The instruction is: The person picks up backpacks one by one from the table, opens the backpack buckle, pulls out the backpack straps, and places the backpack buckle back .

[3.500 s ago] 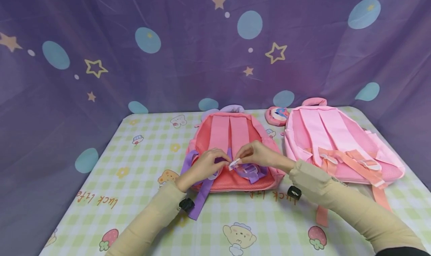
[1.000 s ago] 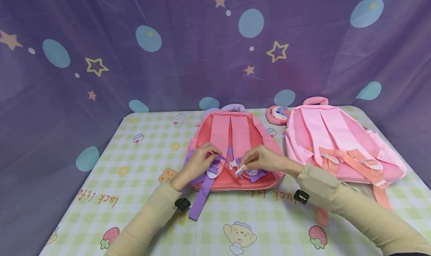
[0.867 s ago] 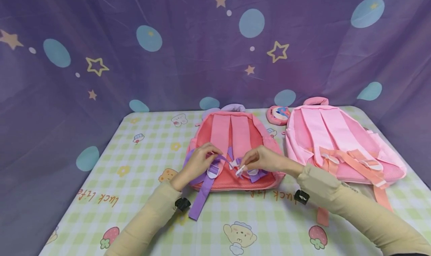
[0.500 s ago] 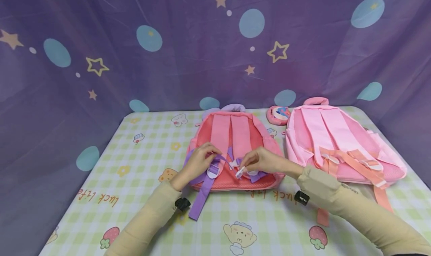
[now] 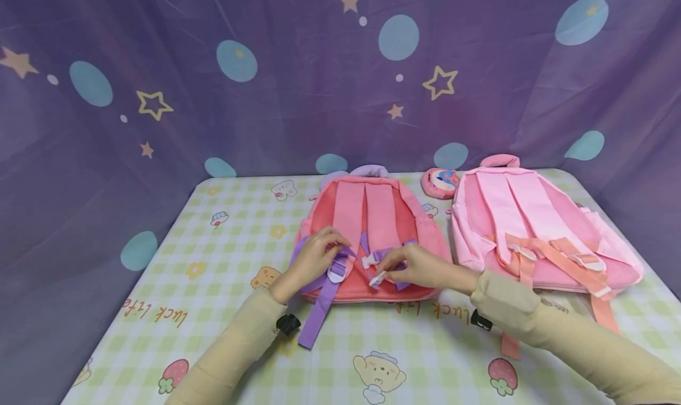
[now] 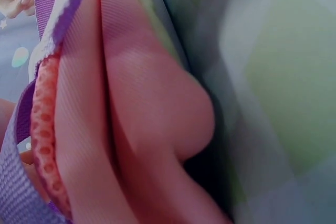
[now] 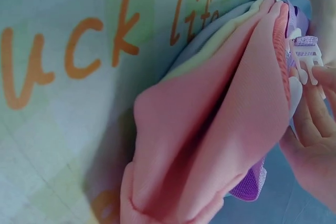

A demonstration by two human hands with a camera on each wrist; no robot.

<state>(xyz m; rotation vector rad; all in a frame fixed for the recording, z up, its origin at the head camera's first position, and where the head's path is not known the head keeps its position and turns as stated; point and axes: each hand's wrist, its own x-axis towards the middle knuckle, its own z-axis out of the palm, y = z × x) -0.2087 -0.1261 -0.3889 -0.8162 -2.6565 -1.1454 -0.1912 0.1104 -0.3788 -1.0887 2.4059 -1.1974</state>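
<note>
A coral-pink backpack lies back side up on the table, its two shoulder straps facing up. My left hand pinches a purple strap over the bag's lower left part. In my right hand, thumb and fingertips pinch a white pronged buckle half. The right wrist view shows the prongs of this buckle half close up, with purple webbing threaded through it. The other white buckle half lies just above, apart from it. A white strap adjuster sits beside my left hand.
A light pink backpack with orange straps lies to the right. A small round pink pouch is between the bags at the back. A loose purple strap end hangs onto the checked tablecloth. A purple curtain stands behind.
Earlier both hands met at the white buckle; its halves are now apart. My left hand has shifted to the purple strap, and my right hand has moved slightly right and down with the pronged half.
</note>
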